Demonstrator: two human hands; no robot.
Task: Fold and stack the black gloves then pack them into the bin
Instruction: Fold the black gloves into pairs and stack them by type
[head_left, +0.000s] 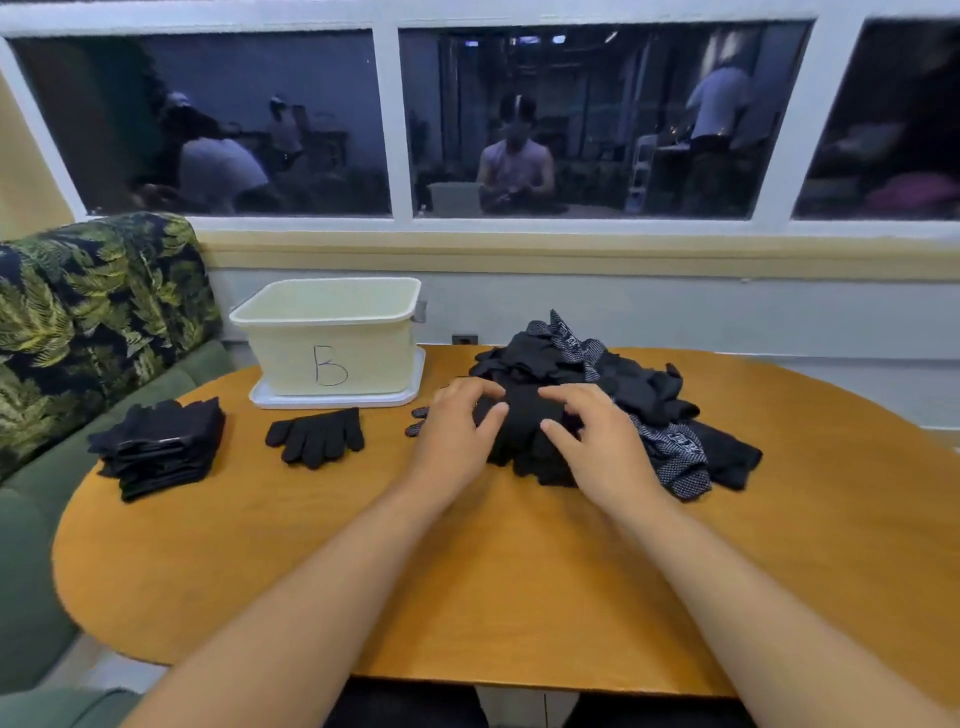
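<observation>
black on black: pinching a glove (523, 418) at the near edge of the pile (631, 376) on the tabletop (467, 571) with curled fingers of left hand (454, 423) and right hand (595, 434); may drag tangled neighbours along if lifted fast.

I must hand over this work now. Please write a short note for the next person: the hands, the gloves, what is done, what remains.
Left hand and right hand: both on the near side of the loose pile, fingers bent onto one black glove; firm grip unclear.
Folded stack lies at the left of the table; flat gloves lie before the bin.
Done: some gloves folded and stacked.
Left: fold the pile, pack everything; no gloves show in the bin.
</observation>
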